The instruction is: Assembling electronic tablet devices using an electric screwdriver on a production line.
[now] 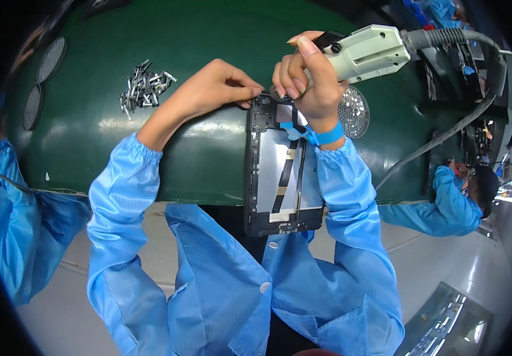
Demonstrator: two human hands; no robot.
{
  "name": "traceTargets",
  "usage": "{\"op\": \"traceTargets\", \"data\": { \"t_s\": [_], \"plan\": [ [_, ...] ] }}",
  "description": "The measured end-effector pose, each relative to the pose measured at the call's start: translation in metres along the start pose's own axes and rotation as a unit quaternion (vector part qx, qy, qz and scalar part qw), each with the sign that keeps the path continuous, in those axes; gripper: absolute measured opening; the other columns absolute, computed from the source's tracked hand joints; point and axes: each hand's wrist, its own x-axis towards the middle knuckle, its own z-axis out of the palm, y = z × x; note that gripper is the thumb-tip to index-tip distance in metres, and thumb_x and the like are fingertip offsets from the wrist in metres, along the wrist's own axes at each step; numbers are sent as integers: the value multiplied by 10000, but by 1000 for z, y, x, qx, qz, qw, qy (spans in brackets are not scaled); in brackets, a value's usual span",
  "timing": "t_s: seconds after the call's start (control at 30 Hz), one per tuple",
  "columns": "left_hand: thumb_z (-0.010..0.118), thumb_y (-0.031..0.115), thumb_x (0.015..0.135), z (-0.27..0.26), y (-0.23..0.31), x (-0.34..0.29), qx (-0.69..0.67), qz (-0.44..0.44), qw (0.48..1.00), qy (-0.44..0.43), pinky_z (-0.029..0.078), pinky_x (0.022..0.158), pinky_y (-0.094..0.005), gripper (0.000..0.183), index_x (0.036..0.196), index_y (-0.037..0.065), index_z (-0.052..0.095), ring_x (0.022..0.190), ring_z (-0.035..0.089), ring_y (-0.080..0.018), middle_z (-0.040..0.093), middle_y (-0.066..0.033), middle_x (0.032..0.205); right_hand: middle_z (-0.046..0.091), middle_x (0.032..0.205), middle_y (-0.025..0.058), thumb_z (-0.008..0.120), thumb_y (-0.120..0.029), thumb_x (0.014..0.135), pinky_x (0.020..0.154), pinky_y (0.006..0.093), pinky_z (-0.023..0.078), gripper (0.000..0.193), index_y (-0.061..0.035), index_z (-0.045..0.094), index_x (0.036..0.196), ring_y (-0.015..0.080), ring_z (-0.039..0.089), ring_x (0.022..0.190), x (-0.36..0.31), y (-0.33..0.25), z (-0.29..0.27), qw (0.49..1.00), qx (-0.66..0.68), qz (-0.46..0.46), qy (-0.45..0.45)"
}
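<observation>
At the far left, at the table's edge, a co-worker's shiny light-blue sleeve [10,169]. Farther in, two round, dark-rimmed grey mesh discs [52,60], one just beyond the other, on a smooth dark-green tabletop [104,160]. Next, a loose heap of small silver metal cylinders [146,88], lying well apart from both hands.

Then the bare left hand [223,90], coming out of a gathered light-blue cuff. Thumb and fingertips drawn narrowly together at the upper left corner of a black-framed, tablet-shaped device with a silver-grey inner plate [282,172]. Cannot tell whether pinching the rim or some small part there. Device lying between the forearms, lengthwise toward the body, inner side up, lower end reaching past the front edge of the tabletop; dark strips running along the plate.

Above the device's upper right part, the bare right hand [312,83], with a bright-blue band [329,135] around the wrist. Fingers curled closed around the left end of a pale grey-green, blocky plastic handheld tool [367,54]. Just beside that wrist, a round, clear-looking faceted dish [353,111]. From the tool's right end, a thick grey ribbed cable [445,37], curving down to the right. Farther right, a second co-worker in light blue [448,202].
</observation>
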Motion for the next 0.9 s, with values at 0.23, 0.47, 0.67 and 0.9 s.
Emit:
{"op": "traceTargets", "data": {
  "t_s": [0.23, 0.47, 0.67, 0.9],
  "plan": [
    [671, 80, 863, 10, 3, 4, -36, 27, 999, -5, 560, 669, -243, 220, 1007, -81, 711, 694, 679, -135, 722, -142, 853, 334, 490, 6, 471, -141, 968, 403, 308, 383, 168, 17, 524, 995, 121, 361, 379, -3, 6, -7, 1000, 26, -14, -2],
    [667, 114, 881, 17, 8, 7, -11, 43, 999, -3, 544, 661, -232, 228, 1014, -65, 716, 692, 662, -116, 712, -112, 808, 297, 488, -22, 385, -248, 982, 401, 293, 373, 279, -29, 548, 1042, 105, 334, 382, -4, 5, -15, 998, -38, -30, -36],
    [663, 112, 873, 24, 10, 11, -6, 54, 999, -5, 542, 661, -228, 237, 1024, -63, 717, 691, 655, -109, 712, -115, 812, 314, 488, -8, 413, -217, 975, 402, 303, 384, 245, -11, 530, 1040, 116, 346, 380, -5, -1, -24, 998, -17, -32, -42],
    [667, 109, 860, 31, 11, 14, -3, 65, 998, -1, 564, 662, -250, 223, 984, -68, 720, 693, 684, -137, 716, -125, 808, 303, 494, -21, 371, -261, 984, 404, 291, 369, 328, -7, 563, 1061, 104, 330, 390, -9, -5, -25, 998, -32, -37, -31]
  ]
}}
